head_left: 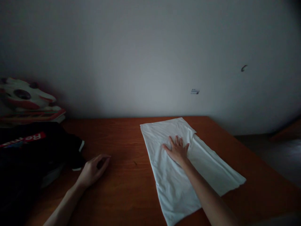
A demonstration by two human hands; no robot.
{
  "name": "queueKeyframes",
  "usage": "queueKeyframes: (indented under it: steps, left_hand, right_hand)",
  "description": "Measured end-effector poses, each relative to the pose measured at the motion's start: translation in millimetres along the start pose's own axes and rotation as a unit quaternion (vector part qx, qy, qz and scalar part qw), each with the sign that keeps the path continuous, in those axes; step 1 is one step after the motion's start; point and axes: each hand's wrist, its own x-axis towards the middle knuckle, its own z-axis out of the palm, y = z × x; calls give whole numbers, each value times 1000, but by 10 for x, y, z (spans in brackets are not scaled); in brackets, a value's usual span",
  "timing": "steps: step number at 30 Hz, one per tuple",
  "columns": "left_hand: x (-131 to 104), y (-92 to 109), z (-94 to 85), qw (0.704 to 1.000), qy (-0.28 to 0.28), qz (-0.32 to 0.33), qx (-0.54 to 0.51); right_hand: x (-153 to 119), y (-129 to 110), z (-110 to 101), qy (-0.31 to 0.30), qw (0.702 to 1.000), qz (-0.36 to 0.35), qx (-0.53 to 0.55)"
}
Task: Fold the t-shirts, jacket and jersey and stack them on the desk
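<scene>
A white garment (160,166), likely a shirt, lies spread on the brown wooden table (124,188), with one layer folded over on its right side. My right hand (177,150) rests flat on the upper middle of the cloth, fingers spread and palm down. To the left, my left hand (95,169) lies on the bare wood, away from the white cloth. Its fingers are curled, with thumb and forefinger close together around a dark gap, and nothing shows in it. Beside this hand is a dark garment (54,147) with white edging and a red printed label.
At the far left, a white and red animal-shaped toy (30,97) with a keyboard-like base stands behind the dark clothes. A pale wall (122,62) rises at the table's back edge, bearing a small sticker (195,91) and a hook (244,67). The table's right edge drops to the floor.
</scene>
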Motion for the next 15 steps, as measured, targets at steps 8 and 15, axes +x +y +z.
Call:
queueKeyframes:
  steps: [8, 15]
  left_hand:
    - [431, 545, 647, 992, -99, 82, 12]
    - [481, 531, 783, 993, -93, 69, 12]
  right_hand:
    - [-42, -119, -107, -37, 999, -27, 26]
    - [149, 188, -181, -68, 997, 16, 31]
